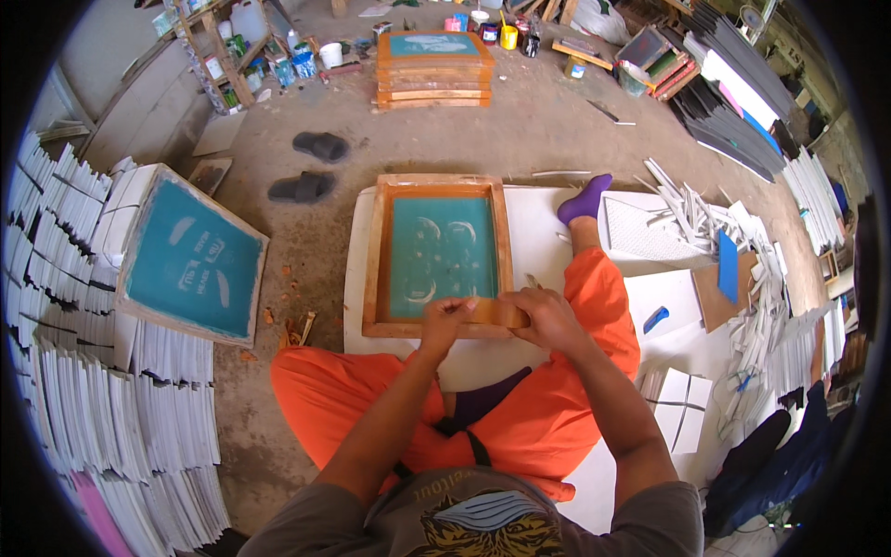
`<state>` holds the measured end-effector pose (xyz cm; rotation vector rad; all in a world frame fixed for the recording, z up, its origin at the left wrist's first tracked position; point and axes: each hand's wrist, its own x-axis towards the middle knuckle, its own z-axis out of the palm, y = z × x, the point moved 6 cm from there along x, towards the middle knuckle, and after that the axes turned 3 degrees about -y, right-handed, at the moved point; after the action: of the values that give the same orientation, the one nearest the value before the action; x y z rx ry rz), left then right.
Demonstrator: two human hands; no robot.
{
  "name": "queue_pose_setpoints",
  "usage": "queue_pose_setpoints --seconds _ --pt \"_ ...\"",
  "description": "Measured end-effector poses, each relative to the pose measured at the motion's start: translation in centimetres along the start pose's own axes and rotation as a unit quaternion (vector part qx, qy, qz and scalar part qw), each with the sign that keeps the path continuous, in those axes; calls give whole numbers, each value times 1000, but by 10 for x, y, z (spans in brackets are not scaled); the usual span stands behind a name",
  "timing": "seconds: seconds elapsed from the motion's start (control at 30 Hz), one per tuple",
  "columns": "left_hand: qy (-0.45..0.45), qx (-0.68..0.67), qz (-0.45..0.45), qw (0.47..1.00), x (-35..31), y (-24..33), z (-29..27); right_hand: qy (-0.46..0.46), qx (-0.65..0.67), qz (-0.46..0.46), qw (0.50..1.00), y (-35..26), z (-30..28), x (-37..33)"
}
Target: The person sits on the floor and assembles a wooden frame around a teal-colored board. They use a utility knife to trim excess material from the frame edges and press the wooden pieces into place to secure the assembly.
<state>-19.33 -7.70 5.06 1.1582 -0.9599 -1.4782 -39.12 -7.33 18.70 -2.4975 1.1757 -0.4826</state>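
Observation:
A wooden-framed printing screen (507,232) with teal mesh lies before my crossed legs, pale curved marks showing on its mesh. Over its near edge, my right hand (548,316) is closed round a roll of brown tape (512,314). My left hand (447,327) pinches the free end, fingertips together, and a short strip of tape (484,304) spans the gap between both hands. A thin pointed thing (532,280) sticks up beyond my right hand; its kind cannot be made out. The palm side of the right hand is hidden.
A white board (356,269) lies under the screen. Another teal screen (200,255) leans on paper stacks (83,399) at left. Stacked frames (434,88) stand ahead, past dark slippers (306,188). A blue cutter (656,319) and paper offcuts (691,209) lie at right.

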Motion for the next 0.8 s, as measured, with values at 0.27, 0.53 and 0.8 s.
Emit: queue_pose_setpoints --seconds 0.27,0.53,0.8 --pt "10 40 13 999 5 14 -29 -36 -64 55 996 34 27 -2" --pt "34 94 -31 995 0 24 -121 -124 -25 153 980 56 23 -25" --pt "30 146 -90 985 -24 2 -189 -157 8 185 970 73 54 -59"
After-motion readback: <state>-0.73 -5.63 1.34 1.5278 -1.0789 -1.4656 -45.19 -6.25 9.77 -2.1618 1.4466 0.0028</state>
